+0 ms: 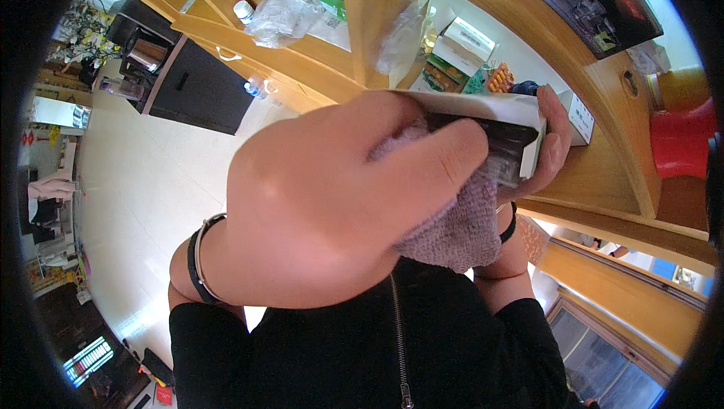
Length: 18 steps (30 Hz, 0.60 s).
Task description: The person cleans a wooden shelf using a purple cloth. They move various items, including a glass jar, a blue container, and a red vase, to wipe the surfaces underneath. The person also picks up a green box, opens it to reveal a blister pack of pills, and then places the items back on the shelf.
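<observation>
Close to the camera, my left hand [317, 211] is closed around a greyish-purple knit cloth [461, 233], which hangs below its thumb. The cloth and thumb lie against a small white box [481, 104]. Dark contents and some clear plastic show at the box's open side, but I cannot tell what they are. My right hand [553, 146] grips the box from the far right side, its fingertips wrapped over the edge. Most of that hand is hidden behind the box and the cloth. Bands circle both wrists.
Ahead is a wooden shelf unit [356, 24]. Its compartments hold a white-and-green carton [464, 44], a blister pack of orange pills [500, 78], a white box [577, 117] and a clear plastic bag [285, 15]. A black cabinet [195, 83] stands left on the pale floor [153, 182].
</observation>
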Motion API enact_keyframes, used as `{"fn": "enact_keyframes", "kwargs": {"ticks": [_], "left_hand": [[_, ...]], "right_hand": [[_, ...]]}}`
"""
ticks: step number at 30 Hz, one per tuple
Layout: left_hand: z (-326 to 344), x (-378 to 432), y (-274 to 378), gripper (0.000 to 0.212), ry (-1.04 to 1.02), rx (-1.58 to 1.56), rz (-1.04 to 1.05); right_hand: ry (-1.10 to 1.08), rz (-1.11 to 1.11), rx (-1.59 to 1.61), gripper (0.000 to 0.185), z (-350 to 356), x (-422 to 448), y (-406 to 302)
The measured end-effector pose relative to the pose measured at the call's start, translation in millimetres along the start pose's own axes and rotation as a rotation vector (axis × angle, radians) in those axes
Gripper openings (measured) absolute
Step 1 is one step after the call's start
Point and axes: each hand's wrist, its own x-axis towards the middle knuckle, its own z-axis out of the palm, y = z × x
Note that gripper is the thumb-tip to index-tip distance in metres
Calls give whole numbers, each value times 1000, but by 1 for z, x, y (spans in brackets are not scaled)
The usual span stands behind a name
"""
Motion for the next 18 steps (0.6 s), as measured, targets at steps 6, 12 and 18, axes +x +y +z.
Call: {"fn": "enact_keyframes", "kwargs": {"ticks": [6,12,18], "left_hand": [[14,-1,6,48,130,253,97],[24,2,-2,41,211,265,231],[34,-3,-11,33,349,286,454]], "right_hand": [[2,39,74,56,0,-4,7],[141,56,146,77,9,-7,18],[114,292,327,65,-6,-32,38]]}}
